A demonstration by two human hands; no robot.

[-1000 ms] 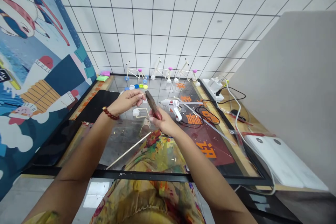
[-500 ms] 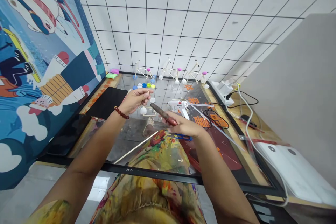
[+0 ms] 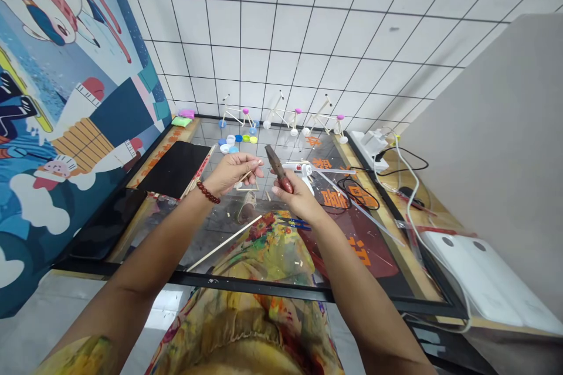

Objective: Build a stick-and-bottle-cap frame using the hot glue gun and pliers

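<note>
My left hand [image 3: 235,174], with a beaded bracelet at the wrist, pinches a short thin wooden stick [image 3: 246,176] above the glass-topped table. Close by on the right, my right hand [image 3: 297,192] is wrapped round the red-brown handle of a knife [image 3: 278,169], its dark broad blade pointing up and away. Behind that hand lies a white glue gun [image 3: 304,170], partly hidden. Blue-handled snips [image 3: 295,223] rest on the glass below my right hand. A long pale stick [image 3: 225,242] lies slanting nearer the front edge.
Three stick-built bicycle models [image 3: 279,114] stand at the back by the tiled wall. Coloured caps [image 3: 238,138] sit before them. A black board [image 3: 176,169] and a dark tablet [image 3: 108,222] lie left. Glue sticks, cables and a power strip [image 3: 372,146] are at right.
My left hand has moved slightly right, and the stick in it shows more clearly. The knife blade has swung to point more upward. The camera view has shifted a little.
</note>
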